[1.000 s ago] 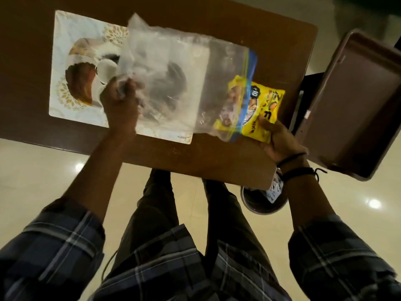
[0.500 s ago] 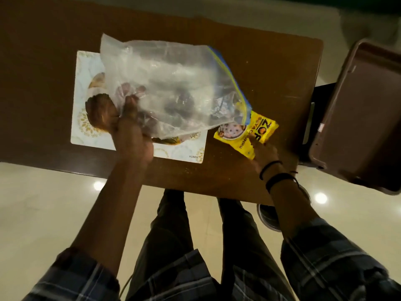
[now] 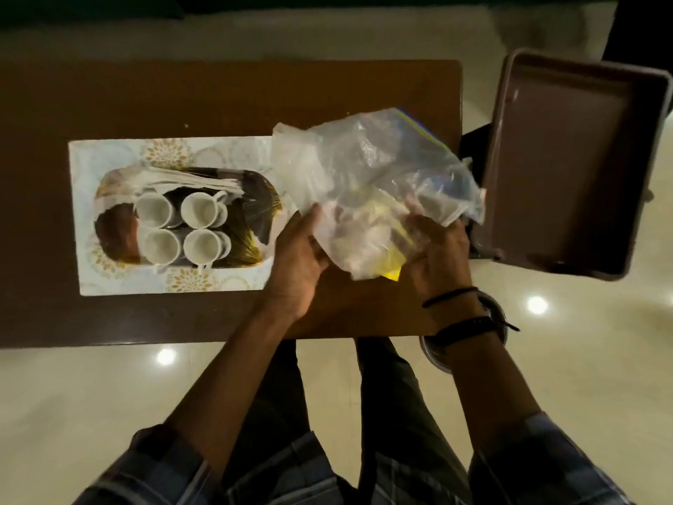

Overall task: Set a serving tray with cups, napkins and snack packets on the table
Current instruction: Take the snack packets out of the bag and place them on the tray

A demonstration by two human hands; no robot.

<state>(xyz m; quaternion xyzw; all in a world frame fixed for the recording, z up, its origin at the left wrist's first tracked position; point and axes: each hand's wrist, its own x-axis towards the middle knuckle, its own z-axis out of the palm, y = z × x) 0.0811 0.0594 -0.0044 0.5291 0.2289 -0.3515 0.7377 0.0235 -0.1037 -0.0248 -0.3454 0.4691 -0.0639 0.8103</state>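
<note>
A dark serving tray [image 3: 262, 209] lies on a white floral placemat [image 3: 109, 158] at the table's left. It carries several white cups [image 3: 200, 211] and folded white napkins [image 3: 189, 180] along its far side. To the right of the tray, both hands grip a crumpled clear zip bag [image 3: 371, 169] just above the table. My left hand [image 3: 302, 256] pinches the bag's left lower edge; my right hand [image 3: 437, 246] holds its right lower part. A yellow snack packet [image 3: 391, 273] peeks out beneath the bag, mostly hidden, and I cannot tell if it is inside.
The brown wooden table [image 3: 218, 96] ends just right of the bag. A large brown plastic bin [image 3: 568, 158] stands tilted beyond that edge. A round metal bowl [image 3: 433, 353] sits on the glossy floor under my right wrist. My legs are below the table's near edge.
The bag has swung right, off the tray, uncovering the cups and napkins. My right hand has left the yellow packet's edge and taken hold of the bag, which now covers the packet.
</note>
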